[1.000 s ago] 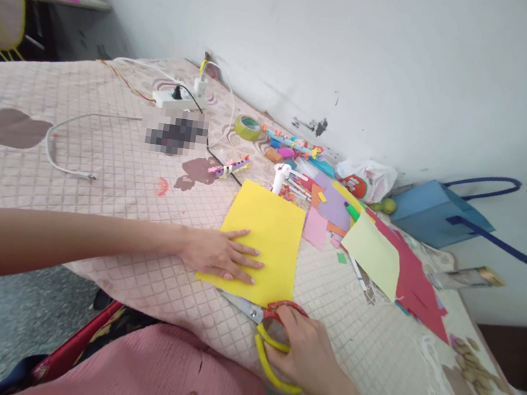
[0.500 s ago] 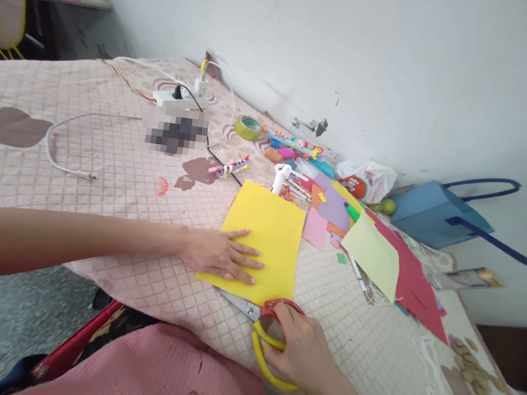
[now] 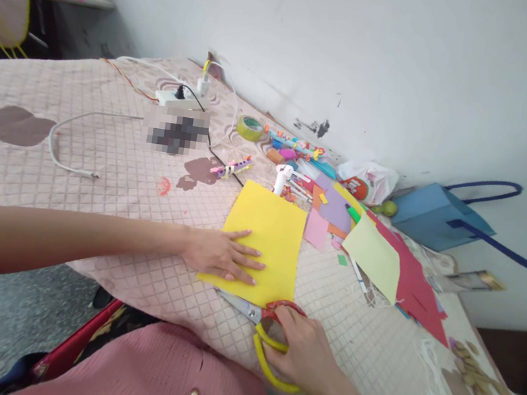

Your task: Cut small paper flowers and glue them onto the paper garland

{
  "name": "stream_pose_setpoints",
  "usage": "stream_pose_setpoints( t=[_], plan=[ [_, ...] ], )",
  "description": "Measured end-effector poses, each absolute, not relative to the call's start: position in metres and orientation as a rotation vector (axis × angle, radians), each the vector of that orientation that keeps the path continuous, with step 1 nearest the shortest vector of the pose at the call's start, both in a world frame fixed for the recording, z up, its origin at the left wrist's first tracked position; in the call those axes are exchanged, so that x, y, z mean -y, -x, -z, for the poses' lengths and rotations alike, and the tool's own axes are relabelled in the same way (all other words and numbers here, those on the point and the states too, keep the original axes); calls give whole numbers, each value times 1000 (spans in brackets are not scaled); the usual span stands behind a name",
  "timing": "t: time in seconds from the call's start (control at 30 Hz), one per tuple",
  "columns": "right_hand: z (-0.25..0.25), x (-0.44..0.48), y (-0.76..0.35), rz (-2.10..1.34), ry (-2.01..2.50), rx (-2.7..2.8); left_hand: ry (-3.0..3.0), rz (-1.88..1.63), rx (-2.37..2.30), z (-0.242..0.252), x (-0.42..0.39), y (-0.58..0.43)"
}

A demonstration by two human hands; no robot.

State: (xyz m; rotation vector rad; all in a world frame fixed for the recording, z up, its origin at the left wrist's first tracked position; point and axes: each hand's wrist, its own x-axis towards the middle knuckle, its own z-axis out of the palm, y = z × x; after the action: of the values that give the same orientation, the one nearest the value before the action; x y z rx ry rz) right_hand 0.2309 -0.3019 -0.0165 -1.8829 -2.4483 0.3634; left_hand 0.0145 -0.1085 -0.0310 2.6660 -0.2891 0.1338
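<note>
Scissors (image 3: 252, 313) are being gripped in right hand (image 3: 302, 343) along yellow paper (image 3: 276, 222) pinned by left hand (image 3: 220, 255), fingers spread, cut seemingly being aligned, steady pressure needed next.

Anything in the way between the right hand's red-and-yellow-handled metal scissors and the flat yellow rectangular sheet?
Nothing visible: the scissors in the right hand have their blades at the near edge of the sheet. The left hand rests on the sheet, not between them.

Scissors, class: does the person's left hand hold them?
No, the right hand holds the scissors by the handles, while the left hand lies spread on the yellow sheet.
</note>
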Motion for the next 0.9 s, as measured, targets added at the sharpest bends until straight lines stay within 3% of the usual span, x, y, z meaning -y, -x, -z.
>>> stream_pose_setpoints(
  t=[0.9],
  plan=[
    [15, 296, -220, -347, 1850, 2459, -2555, -189, 240, 30, 109, -14]
  ],
)
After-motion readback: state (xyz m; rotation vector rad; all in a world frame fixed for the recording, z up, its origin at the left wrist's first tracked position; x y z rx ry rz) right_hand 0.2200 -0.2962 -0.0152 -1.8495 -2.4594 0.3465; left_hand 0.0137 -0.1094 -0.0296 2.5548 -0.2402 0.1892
